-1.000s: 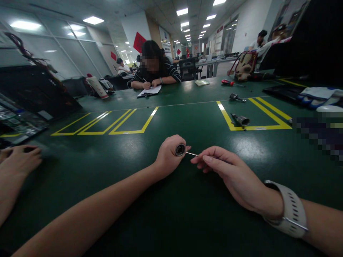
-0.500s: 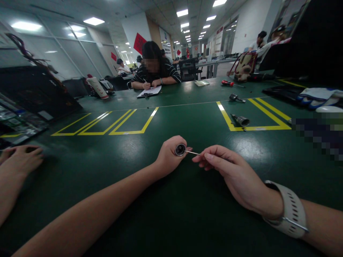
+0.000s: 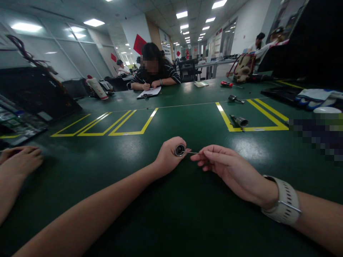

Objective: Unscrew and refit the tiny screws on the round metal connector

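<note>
My left hand is closed around a hollow round metal part, its open end facing me. The rest of that part is hidden in the fist. From the right, my right hand pinches a thin metal rod between thumb and fingers. The rod's tip reaches the rim of the opening; how far in it goes I cannot tell. A pale watch strap is on my right wrist.
Yellow tape frames mark the green table. At the right lie a tapered metal part, a second metal part and a red screwdriver. Another person's hand rests at the left. Opposite, a person writes on a clipboard.
My right hand and wrist have shifted slightly left and up, and the rod's tip sits a little further into the opening. My left hand stays nearly still.
</note>
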